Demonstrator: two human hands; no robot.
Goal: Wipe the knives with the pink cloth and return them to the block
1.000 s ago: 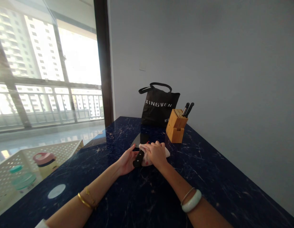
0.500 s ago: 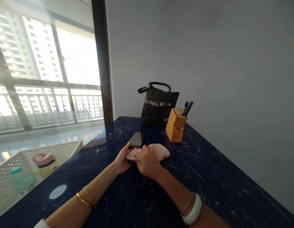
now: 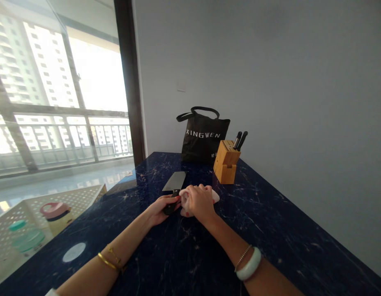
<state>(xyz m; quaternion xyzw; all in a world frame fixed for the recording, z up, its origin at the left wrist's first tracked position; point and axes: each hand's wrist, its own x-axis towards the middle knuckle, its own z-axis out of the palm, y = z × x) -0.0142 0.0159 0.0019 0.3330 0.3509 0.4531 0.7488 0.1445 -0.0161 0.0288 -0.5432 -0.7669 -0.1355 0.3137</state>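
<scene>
A cleaver (image 3: 175,181) with a broad steel blade and a black handle points away from me over the dark blue marbled table. My left hand (image 3: 161,209) has its fingers closed on the handle, with the blade beyond them. Just right of the handle, my right hand (image 3: 202,201) grips a bunched white cloth (image 3: 185,201) with pinkish-red patches. Part of the cloth shows on both sides of the fingers.
A wooden knife block (image 3: 226,162) with two black-handled pieces stands right of the blade. Behind it is a black tote bag (image 3: 204,139). A perforated cream basket (image 3: 88,199) with bottles sits at the left; a white disc (image 3: 74,252) lies on the table (image 3: 270,230).
My right hand has moved right, taking the cloth off the cleaver's handle and bunching it. The blade now looks brighter. My left hand stays at the handle.
</scene>
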